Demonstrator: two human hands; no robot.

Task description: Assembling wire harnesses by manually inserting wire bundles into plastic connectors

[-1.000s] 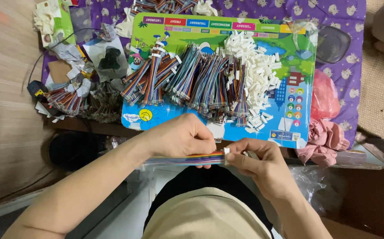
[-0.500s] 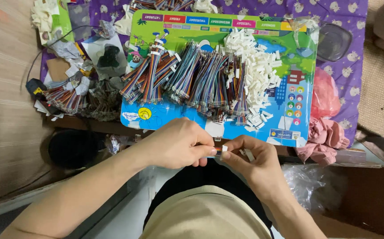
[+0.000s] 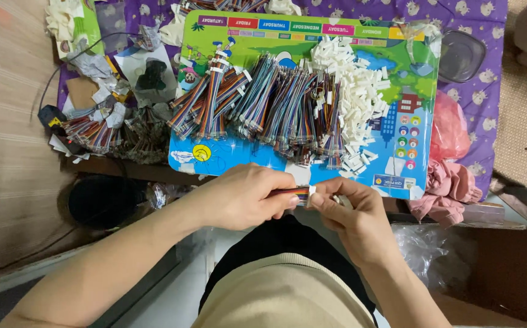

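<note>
Mostly hands (image 3: 300,203) hide ribbon cable (image 3: 298,193).

Count of items in view:

- Hands: 2, the left hand (image 3: 245,197) and the right hand (image 3: 348,212), both closed on 1 multicoloured ribbon cable (image 3: 292,193) with 1 white connector (image 3: 312,190) at its end.
- Printed boards: 1 colourful board (image 3: 215,161).
- Cable bundles on the board (image 3: 263,103): too many and too tightly overlapped to count.
- Loose white connector housings (image 3: 357,100): 1 heap, pieces too numerous to count.
- Second cable heap (image 3: 102,130): 1, left of the board.
- Clear plastic containers (image 3: 461,56): 1.
- Pink plastic bags (image 3: 448,130): 1.
- Pink cloths (image 3: 448,191): 1.
- Cardboard boxes (image 3: 506,273): 1.
</note>
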